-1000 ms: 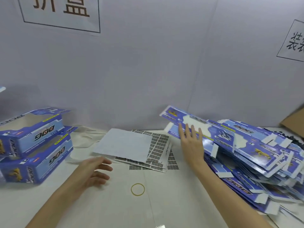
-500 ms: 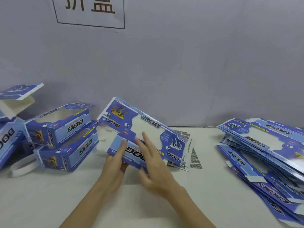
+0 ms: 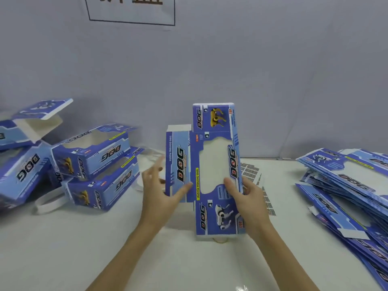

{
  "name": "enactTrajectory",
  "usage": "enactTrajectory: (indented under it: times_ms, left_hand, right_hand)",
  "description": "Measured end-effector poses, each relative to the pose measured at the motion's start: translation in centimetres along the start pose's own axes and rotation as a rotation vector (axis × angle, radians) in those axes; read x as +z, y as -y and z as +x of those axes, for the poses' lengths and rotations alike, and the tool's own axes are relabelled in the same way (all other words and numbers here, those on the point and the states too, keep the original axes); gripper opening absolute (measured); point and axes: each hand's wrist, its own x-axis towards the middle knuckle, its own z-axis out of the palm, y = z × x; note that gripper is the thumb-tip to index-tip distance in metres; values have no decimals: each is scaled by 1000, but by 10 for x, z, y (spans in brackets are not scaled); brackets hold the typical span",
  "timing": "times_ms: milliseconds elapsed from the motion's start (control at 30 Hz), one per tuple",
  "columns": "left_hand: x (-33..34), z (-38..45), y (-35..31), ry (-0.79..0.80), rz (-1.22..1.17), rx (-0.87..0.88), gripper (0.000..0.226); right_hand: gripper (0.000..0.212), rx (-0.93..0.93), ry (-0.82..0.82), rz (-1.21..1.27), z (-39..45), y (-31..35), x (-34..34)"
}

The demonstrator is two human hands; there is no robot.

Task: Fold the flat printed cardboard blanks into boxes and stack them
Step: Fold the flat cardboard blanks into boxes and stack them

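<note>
I hold one flat blue "DOG" box blank (image 3: 212, 164) upright above the middle of the table, its printed face and window cut-out toward me. My right hand (image 3: 247, 198) grips its right edge, thumb on the front and fingers behind. My left hand (image 3: 161, 190) touches the left side panel with its thumb, the fingers spread loosely behind the edge. A pile of flat blanks (image 3: 348, 185) lies on the right. Folded boxes (image 3: 98, 164) are stacked on the left.
More folded boxes (image 3: 19, 160) lean at the far left, one with its lid open. Barcode sticker sheets (image 3: 252, 173) lie behind the blank. A white strap loop (image 3: 45, 203) lies near the stacked boxes. A grey wall with a sign (image 3: 132, 11) backs the table.
The blank came off the right pile, moved to the middle and turned from tilted to upright. My right hand shifted to its right edge, my left hand to its left panel. The camera panned left.
</note>
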Motion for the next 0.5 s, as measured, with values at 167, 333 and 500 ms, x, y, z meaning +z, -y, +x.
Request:
enactTrajectory:
  times_ms: [167, 333, 500]
  left_hand:
    - [21, -14, -8, 125, 299, 93, 96]
    - [13, -17, -25, 403, -155, -31, 101]
    - [6, -12, -36, 183, -846, -439, 63]
  right_hand:
    - [30, 19, -84, 54, -8, -1, 9]
    - [32, -250, 180, 33, -26, 13, 28]
    - [52, -520, 469, -587, -43, 0, 49]
